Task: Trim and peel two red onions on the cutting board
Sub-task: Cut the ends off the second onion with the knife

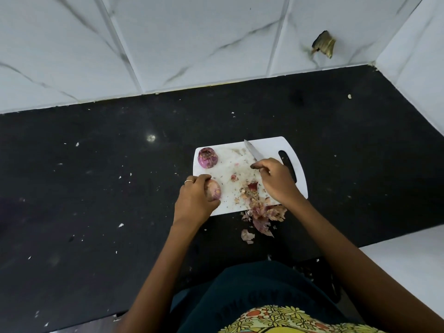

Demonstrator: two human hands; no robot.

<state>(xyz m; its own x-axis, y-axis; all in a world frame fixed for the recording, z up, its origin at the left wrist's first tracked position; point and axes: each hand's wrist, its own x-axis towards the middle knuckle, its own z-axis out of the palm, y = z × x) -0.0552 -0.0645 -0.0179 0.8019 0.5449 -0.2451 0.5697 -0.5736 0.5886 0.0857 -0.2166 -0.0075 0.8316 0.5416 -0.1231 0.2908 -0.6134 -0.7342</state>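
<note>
A white plastic cutting board (271,146) with rounded corners and a slot handle lies at the centre of the frame on a speckled black stone counter (96,176). The left hand (195,197) curls around a peeled, glossy pale-purple onion (213,190) at the board's lower left edge. A second onion (207,157), round and trimmed flat on top, sits alone in the board's upper left corner. The right hand (274,181) is closed on the handle of a knife (253,151) (its pointed steel blade angles toward the upper left). Papery reddish skins (260,212) spill over the board's lower edge onto the counter. Veined white tiles (168,39) fill the top.
</note>
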